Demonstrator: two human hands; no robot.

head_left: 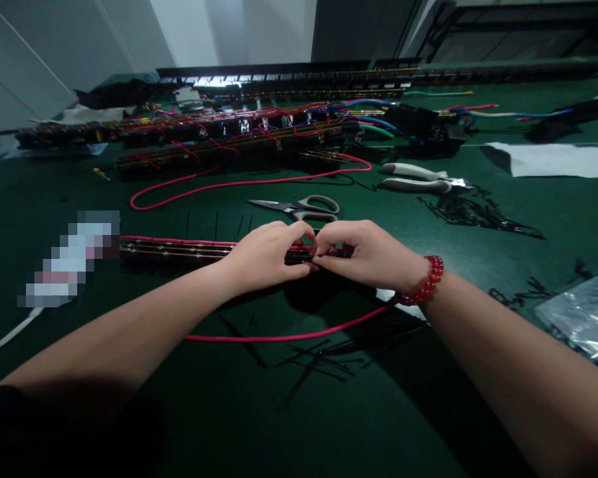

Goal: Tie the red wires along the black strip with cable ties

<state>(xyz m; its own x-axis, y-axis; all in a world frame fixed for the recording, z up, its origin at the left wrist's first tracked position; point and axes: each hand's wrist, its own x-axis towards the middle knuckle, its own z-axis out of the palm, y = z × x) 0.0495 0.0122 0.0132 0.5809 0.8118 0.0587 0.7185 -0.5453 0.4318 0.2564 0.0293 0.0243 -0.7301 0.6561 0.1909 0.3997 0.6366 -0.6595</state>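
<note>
Here I see the wired strip lying near the front edge of the desk, its long axis running left to right; my left hand and right hand both pinch its right end

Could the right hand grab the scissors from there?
Probably yes: the scissors lie just beyond the right hand, nothing between them, though its fingers are pinching the wired strip.

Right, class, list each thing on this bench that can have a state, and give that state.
Left hand: fingers pinched on the wired strip at its end.
Right hand: pinched at the same spot.
Scissors: shut, lying flat.
Pliers: handles apart, lying flat.
Red wire: slack, on the mat.
</note>
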